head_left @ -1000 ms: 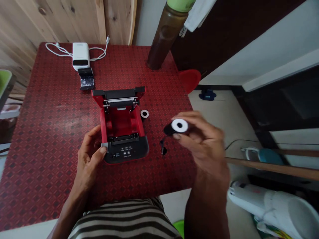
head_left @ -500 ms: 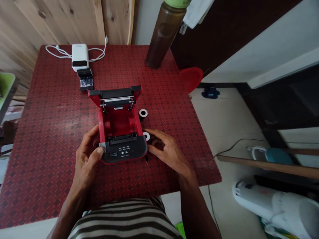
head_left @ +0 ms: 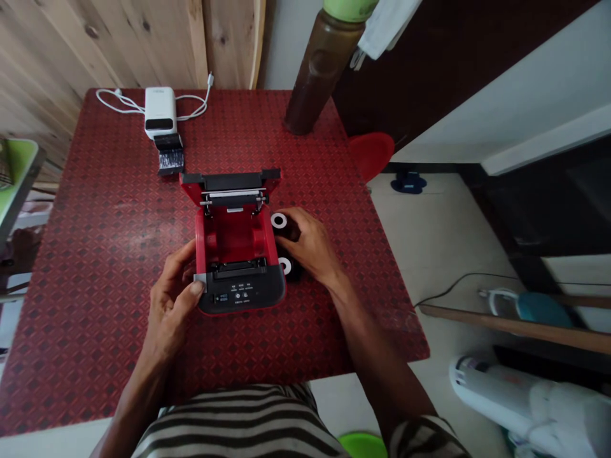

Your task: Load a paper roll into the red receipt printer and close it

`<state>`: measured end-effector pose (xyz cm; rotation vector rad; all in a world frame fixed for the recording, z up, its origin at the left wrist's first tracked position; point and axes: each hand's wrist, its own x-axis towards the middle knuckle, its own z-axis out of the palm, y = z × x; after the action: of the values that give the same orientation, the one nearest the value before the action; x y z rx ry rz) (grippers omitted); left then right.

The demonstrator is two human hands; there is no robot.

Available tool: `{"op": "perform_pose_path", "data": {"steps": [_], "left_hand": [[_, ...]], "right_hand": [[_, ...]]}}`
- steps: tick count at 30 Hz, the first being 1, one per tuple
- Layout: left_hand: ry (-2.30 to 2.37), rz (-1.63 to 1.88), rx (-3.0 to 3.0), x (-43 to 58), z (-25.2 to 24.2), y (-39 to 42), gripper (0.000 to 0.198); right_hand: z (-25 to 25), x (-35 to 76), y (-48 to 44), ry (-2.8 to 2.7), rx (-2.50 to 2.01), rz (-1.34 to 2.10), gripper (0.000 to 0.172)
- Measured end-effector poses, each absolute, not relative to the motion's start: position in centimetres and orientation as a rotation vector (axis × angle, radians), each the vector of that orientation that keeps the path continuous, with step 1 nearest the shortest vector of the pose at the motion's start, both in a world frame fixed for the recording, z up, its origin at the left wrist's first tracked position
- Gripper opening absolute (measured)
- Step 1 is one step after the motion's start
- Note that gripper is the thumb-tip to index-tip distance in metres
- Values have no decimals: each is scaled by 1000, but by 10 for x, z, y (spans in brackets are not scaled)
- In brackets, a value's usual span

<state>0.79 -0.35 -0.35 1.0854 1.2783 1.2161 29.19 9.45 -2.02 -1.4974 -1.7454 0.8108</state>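
Observation:
A red and black label printer (head_left: 241, 292) lies on the table with its lid (head_left: 233, 184) raised, and its red roll bay shows nothing inside. My left hand (head_left: 174, 289) grips the printer's near left side, thumb on the black front panel's corner and fingers along the red wall. Beside the printer's right wall are two black rolls with white cores. Around the farther roll (head_left: 279, 221), the fingers and thumb of my right hand (head_left: 310, 245) are closed. The nearer roll (head_left: 285, 266) sits just below that hand, close against the printer.
Farther back on the red patterned table (head_left: 119, 305) are a small white device (head_left: 160, 111) with a black strip and a white cable (head_left: 193, 105). A tall brown bottle (head_left: 315, 76) with a green lid stands at the back right. A red stool (head_left: 372, 156) is past the right edge.
My right hand has moved away from me, from the nearer roll to the farther one. My left hand stays on the printer. The whole view has shifted slightly.

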Motion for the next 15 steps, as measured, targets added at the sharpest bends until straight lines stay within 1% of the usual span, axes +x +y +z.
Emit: {"op": "perform_pose_path", "data": {"steps": [2, 4, 7, 11, 14, 15], "left_hand": [[1279, 1218, 1085, 8, -4, -4, 56], [1278, 1216, 1088, 8, -3, -4, 57], [1274, 1204, 1102, 8, -3, -4, 56], [1272, 1198, 1131, 9, -2, -3, 57], [1259, 1208, 1129, 11, -2, -3, 57], [1250, 1211, 1120, 11, -1, -3, 57]], "right_hand": [[-23, 287, 97, -1760, -1490, 784, 19], [-22, 289, 94, -1741, -1505, 754, 15], [-9, 300, 81, -1666, -1542, 703, 20], [38, 320, 53, -1466, -1506, 753, 30], [78, 327, 31, -1409, -1278, 917, 40], [89, 326, 26, -1427, -1196, 992, 39]]}}
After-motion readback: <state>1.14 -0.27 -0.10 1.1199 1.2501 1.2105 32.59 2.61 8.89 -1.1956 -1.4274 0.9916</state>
